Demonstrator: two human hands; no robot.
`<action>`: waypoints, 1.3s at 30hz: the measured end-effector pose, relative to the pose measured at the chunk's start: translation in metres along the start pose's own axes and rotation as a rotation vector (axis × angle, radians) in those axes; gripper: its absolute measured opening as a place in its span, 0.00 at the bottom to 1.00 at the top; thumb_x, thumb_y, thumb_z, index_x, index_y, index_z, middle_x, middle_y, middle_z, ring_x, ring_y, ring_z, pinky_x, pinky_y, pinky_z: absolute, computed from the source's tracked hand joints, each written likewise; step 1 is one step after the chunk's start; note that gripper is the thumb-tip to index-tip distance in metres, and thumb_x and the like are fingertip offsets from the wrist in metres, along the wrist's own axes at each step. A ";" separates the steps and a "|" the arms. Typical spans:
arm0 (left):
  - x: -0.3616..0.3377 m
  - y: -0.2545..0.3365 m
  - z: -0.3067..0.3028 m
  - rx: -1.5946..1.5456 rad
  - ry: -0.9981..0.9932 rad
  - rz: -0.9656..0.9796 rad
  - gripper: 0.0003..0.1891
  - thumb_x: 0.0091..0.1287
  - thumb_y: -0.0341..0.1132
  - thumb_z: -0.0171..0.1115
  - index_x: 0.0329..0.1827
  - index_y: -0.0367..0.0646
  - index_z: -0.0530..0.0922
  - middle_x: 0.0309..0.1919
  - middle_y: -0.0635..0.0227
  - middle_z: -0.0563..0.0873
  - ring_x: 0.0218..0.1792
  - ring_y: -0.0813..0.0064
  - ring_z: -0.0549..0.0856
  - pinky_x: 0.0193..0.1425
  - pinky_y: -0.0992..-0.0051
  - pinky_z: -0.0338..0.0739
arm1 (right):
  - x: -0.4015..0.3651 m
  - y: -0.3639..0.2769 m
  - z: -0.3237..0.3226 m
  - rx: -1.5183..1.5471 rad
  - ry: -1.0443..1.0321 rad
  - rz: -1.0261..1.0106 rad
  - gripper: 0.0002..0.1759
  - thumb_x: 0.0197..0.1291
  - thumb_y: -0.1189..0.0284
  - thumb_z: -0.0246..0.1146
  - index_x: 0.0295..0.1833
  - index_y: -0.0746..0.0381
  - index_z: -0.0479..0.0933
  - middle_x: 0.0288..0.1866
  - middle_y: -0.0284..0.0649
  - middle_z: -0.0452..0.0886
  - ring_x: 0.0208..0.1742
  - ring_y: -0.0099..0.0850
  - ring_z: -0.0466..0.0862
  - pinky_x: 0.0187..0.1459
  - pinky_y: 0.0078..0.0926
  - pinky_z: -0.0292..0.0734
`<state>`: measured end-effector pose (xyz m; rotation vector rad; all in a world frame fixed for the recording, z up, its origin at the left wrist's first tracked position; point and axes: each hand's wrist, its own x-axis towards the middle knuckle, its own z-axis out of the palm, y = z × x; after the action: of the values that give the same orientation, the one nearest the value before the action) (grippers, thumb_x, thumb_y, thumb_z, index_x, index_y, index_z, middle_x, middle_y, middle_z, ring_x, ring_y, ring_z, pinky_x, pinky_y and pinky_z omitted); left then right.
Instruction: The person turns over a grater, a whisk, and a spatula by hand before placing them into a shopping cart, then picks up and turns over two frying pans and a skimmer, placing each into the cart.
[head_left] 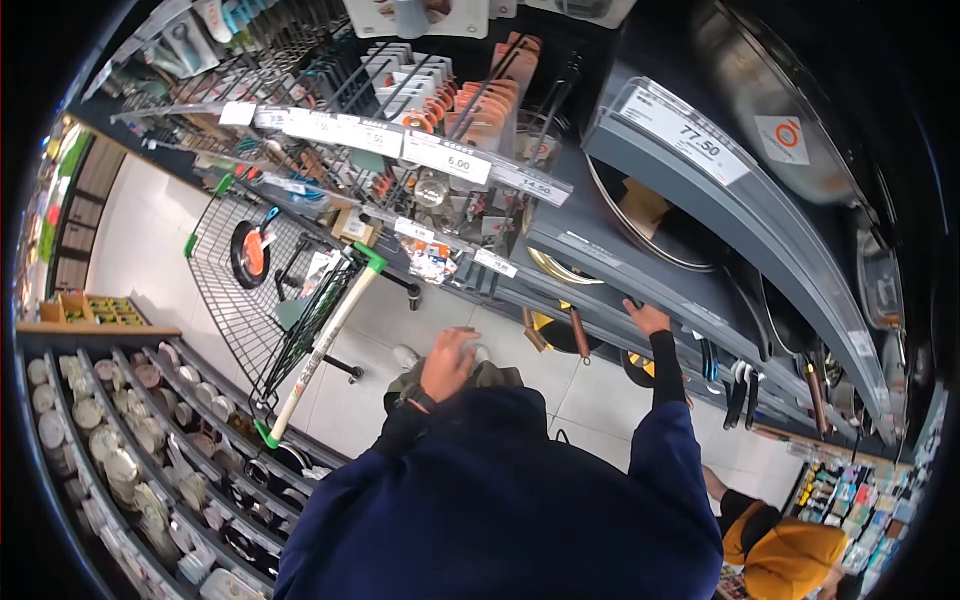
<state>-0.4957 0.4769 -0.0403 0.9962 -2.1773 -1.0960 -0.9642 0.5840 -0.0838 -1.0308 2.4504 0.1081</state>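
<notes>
My right hand (648, 317) is at the edge of a lower pan shelf, fingers closed around a short dark handle (629, 304); what the handle belongs to is hidden by the shelf. Pans with gold-coloured rims (562, 268) lie on that shelf, left of the hand. Below it, a pan with a brown handle (580, 335) sticks out. My left hand (448, 365), with a watch at its wrist, hovers before my body, fingers loosely bent and apart, holding nothing. Above my right hand, a large dark pan (650, 225) rests on a higher shelf.
A wire shopping cart (325, 345) stands at left, holding a black frying pan (250, 254). Hanging utensils (430, 95) fill the rack ahead. Shelves of dishes (120, 465) line the left behind me. A person in a yellow garment (795, 560) is at lower right.
</notes>
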 end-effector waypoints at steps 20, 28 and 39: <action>-0.055 -0.017 0.004 -0.167 -0.070 -0.243 0.21 0.71 0.32 0.59 0.66 0.42 0.72 0.46 0.52 0.87 0.47 0.53 0.87 0.51 0.61 0.80 | -0.092 -0.006 0.050 0.120 0.382 -0.133 0.17 0.52 0.62 0.68 0.38 0.66 0.82 0.35 0.57 0.85 0.40 0.58 0.85 0.46 0.52 0.79; -0.033 -0.045 -0.001 -0.682 0.041 -0.574 0.32 0.79 0.56 0.43 0.77 0.45 0.62 0.63 0.56 0.80 0.62 0.62 0.80 0.67 0.62 0.72 | -0.171 -0.030 0.061 0.178 0.301 -0.314 0.13 0.48 0.65 0.72 0.36 0.62 0.82 0.28 0.55 0.82 0.33 0.57 0.83 0.38 0.51 0.79; -0.066 -0.036 -0.108 -1.094 0.372 -0.689 0.28 0.77 0.50 0.54 0.72 0.40 0.70 0.64 0.68 0.79 0.62 0.77 0.78 0.68 0.74 0.70 | -0.208 -0.135 0.051 0.111 0.125 -0.770 0.11 0.49 0.68 0.71 0.29 0.59 0.75 0.21 0.46 0.81 0.27 0.50 0.84 0.30 0.47 0.78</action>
<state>-0.3671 0.4643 -0.0183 1.2287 -0.6647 -1.8739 -0.7250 0.6365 -0.0187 -1.8790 1.9605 -0.3475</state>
